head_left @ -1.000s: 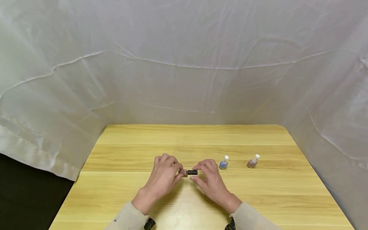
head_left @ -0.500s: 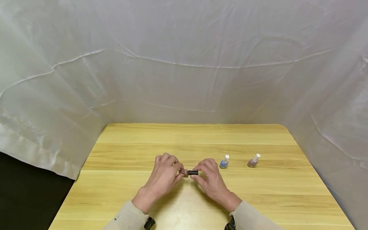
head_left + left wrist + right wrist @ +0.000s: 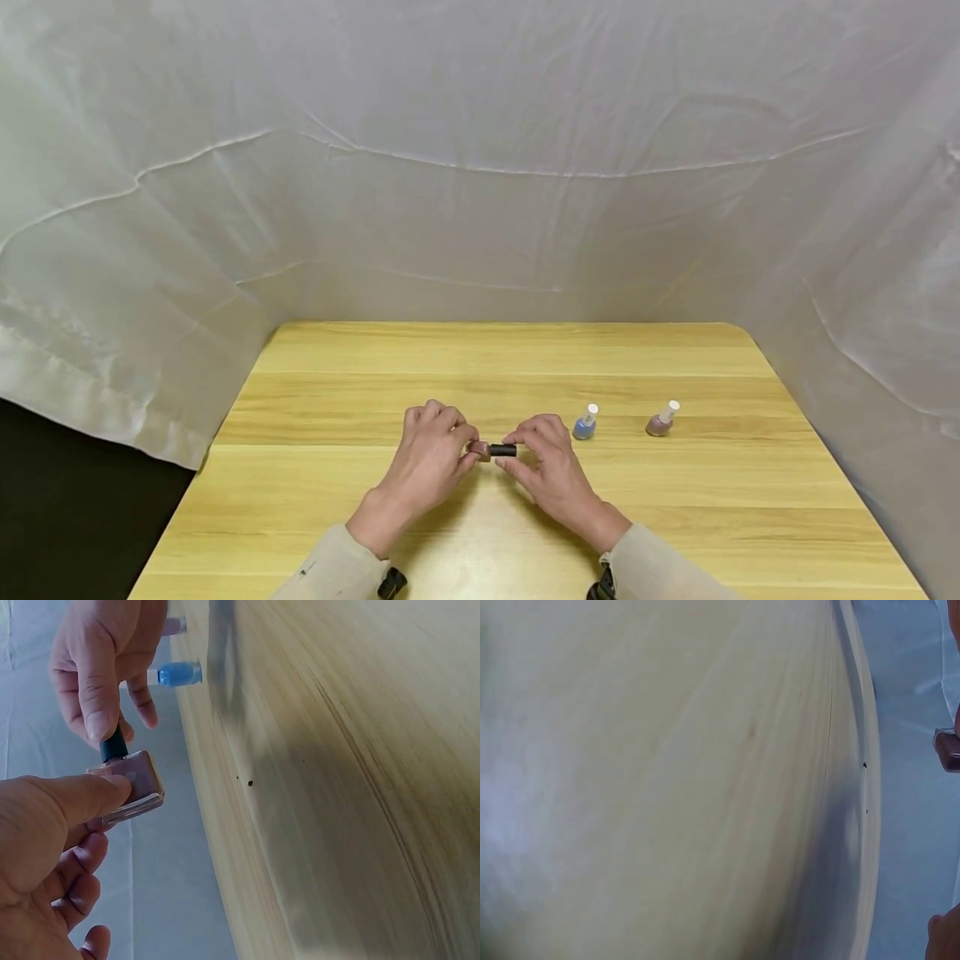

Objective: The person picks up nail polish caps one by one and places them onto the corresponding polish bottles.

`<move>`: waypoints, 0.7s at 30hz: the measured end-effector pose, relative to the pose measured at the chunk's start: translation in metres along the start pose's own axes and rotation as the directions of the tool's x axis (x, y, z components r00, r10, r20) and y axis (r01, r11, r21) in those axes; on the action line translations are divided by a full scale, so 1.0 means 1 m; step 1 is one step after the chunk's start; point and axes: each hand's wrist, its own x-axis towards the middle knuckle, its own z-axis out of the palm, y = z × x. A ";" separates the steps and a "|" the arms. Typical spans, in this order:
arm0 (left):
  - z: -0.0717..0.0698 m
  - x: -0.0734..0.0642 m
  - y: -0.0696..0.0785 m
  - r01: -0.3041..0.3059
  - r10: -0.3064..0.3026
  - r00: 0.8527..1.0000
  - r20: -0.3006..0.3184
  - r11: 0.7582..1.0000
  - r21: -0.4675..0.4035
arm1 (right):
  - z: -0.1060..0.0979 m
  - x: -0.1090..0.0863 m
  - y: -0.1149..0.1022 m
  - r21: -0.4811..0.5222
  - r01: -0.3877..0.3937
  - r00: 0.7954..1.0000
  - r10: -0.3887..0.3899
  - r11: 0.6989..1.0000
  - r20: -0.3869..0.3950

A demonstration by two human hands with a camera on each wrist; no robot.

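Over the middle of the table, a bottle of brownish-mauve nail polish (image 3: 480,452) lies on its side in the air between both hands. My left hand (image 3: 426,460) pinches its square glass body, thumb flat on the face of the glass (image 3: 147,774) in the left wrist view. From the other side, my right hand (image 3: 553,473) holds the black cap (image 3: 503,450) between thumb and fingers. The cap (image 3: 114,744) sits against the bottle's neck. At the right wrist view's edge, only part of the polish bottle (image 3: 949,752) shows.
Right of my right hand stands a blue nail polish bottle (image 3: 584,428) with a white cap. Farther right is a mauve one (image 3: 659,426), also white-capped. The wooden table (image 3: 360,358) has pale cloth (image 3: 480,233) hanging behind it and at both sides.
Both hands stay almost in place. The glass body has turned slightly between the fingers compared with a second ago, with the cap still at its neck.
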 end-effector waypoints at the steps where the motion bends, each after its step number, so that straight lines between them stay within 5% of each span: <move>1: 0.000 0.000 0.000 0.004 -0.004 1.000 -0.002 1.000 -0.003 | 0.000 0.000 0.000 -0.002 -0.002 1.000 0.002 1.000 -0.002; 21: 0.003 -0.003 0.002 -0.058 0.061 0.997 -0.057 0.997 0.047 | 0.000 -0.002 0.000 0.027 0.024 0.999 -0.023 0.999 -0.025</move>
